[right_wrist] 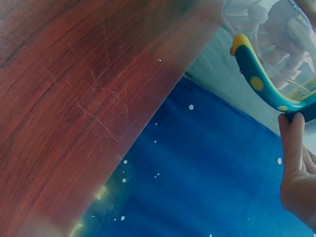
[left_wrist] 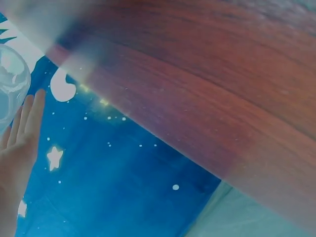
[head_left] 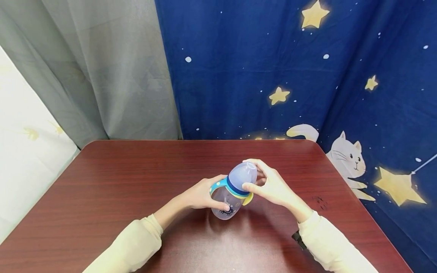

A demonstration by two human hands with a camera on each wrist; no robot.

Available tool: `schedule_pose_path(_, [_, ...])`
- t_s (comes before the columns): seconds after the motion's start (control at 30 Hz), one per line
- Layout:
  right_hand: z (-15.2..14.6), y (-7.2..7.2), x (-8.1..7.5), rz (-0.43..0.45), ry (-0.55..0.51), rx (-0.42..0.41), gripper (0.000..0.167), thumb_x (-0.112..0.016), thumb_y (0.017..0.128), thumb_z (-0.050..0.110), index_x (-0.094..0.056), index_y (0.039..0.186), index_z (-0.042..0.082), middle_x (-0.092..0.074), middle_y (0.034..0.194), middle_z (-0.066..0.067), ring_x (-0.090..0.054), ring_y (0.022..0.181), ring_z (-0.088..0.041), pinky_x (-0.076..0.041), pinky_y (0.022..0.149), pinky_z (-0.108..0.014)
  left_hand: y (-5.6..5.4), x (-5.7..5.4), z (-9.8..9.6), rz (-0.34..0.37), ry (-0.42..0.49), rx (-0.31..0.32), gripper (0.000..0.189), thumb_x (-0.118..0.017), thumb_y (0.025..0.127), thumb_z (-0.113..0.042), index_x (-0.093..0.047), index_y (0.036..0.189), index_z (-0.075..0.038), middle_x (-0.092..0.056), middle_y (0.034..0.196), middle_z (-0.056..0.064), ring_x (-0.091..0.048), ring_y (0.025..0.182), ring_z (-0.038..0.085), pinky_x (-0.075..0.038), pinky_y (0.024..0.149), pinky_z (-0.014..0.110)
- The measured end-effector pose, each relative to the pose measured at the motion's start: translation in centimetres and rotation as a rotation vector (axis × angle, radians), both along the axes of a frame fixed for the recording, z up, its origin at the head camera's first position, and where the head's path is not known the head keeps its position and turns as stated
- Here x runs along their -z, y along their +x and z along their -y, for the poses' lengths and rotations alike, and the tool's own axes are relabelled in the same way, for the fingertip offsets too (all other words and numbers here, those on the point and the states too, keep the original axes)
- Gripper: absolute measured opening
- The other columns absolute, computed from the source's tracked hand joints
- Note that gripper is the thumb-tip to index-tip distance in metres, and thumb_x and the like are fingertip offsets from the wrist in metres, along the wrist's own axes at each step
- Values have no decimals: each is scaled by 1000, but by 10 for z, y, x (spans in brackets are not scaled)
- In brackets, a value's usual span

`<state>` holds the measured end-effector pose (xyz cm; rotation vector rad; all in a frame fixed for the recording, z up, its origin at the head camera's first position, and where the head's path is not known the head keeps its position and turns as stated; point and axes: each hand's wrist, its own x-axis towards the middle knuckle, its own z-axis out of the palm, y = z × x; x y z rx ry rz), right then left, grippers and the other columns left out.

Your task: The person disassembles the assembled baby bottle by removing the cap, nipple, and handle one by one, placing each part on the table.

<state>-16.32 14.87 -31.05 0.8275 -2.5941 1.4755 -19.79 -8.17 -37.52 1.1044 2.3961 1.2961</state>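
A clear baby bottle (head_left: pixel 223 197) with a pale blue domed cap (head_left: pixel 241 175) and blue-and-yellow handles leans to the right above the table. Around its clear body my left hand (head_left: pixel 205 193) holds it, thumb across the printed front. My right hand (head_left: pixel 274 186) grips the domed cap from the right, thumb in front and fingers behind. The right wrist view has a dotted teal handle (right_wrist: pixel 259 86) and the fingers of the right hand (right_wrist: pixel 298 173) against the collar. At the left wrist view's edge, part of the bottle (left_wrist: pixel 14 81) shows beside the left hand (left_wrist: pixel 19 148).
The reddish-brown wooden table (head_left: pixel 136 170) stretches out on both sides. A small black object (head_left: pixel 299 240) lies partly under the right sleeve. Behind the table hang a grey curtain (head_left: pixel 133 76) and a blue curtain (head_left: pixel 232 76) with stars and a cat.
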Motion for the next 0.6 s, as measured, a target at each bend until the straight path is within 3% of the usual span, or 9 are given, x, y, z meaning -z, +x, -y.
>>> schedule_pose_path(0.13, [-7, -6, 14, 15, -17, -16, 55, -70, 76, 11, -43, 124, 14, -56, 105, -7, -60, 83, -16, -48, 66, -30, 4, -4, -2, 24, -24, 17, 64, -76, 66, -37, -46, 121, -19, -56, 102, -12, -54, 90, 7, -44, 75, 27])
schedule_pose_path(0.27, [-12, -10, 21, 49, -30, -29, 55, -70, 75, 10, -43, 123, 17, -56, 104, -5, -60, 82, -15, -48, 67, -31, 7, -9, -2, 5, -63, 17, 61, -73, 67, -42, -48, 117, -16, -57, 98, -12, -54, 87, 5, -45, 73, 25])
schedule_pose_path(0.43, [-10, 3, 3, 79, -8, -51, 56, -71, 73, 8, -42, 121, 9, -56, 100, -9, -60, 77, -19, -49, 66, -32, 9, -14, -1, -7, -100, 24, 64, -72, 67, -44, -46, 117, -15, -56, 97, -11, -54, 86, 5, -45, 72, 25])
schedule_pose_path(0.6, [-13, 7, -4, 72, 72, -82, 59, -74, 71, 12, -42, 121, 12, -57, 99, -5, -59, 77, -14, -48, 66, -30, 10, -15, 0, -5, -138, 47, 65, -71, 68, -44, -45, 120, -14, -55, 99, -10, -54, 86, 5, -45, 71, 25])
